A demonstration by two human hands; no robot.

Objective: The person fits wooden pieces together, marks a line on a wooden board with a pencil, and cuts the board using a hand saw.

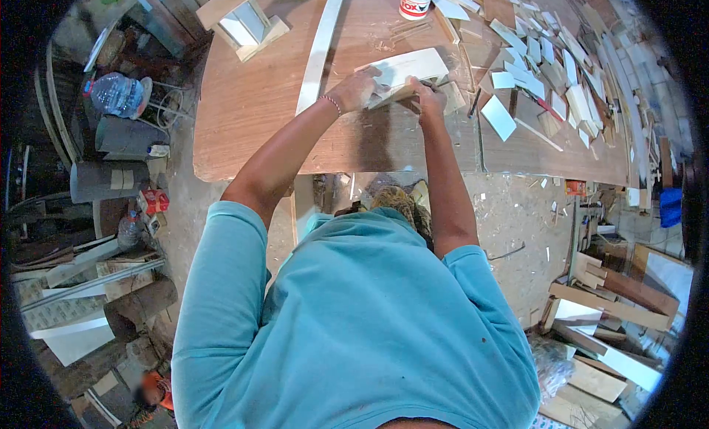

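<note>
Both my hands are on a small wooden piece with a white face (410, 69), held over the near part of the brown workbench (258, 111). My left hand (358, 89), with a beaded bracelet at the wrist, is closed around its left end. At the near edge, towards the right, my right hand (428, 100) grips with thumb and fingers. Part of the underside and some fingertips are hidden. Below the piece's right end, a bare wood block (453, 97) shows.
A small wood-and-white assembly (244, 24) stands at the bench's left. A long white strip (321, 49) runs beside it. A white tub with red lettering (415, 2) is at the back. Scattered offcuts (528, 78) cover the right. Boards (613, 296) lie lower right.
</note>
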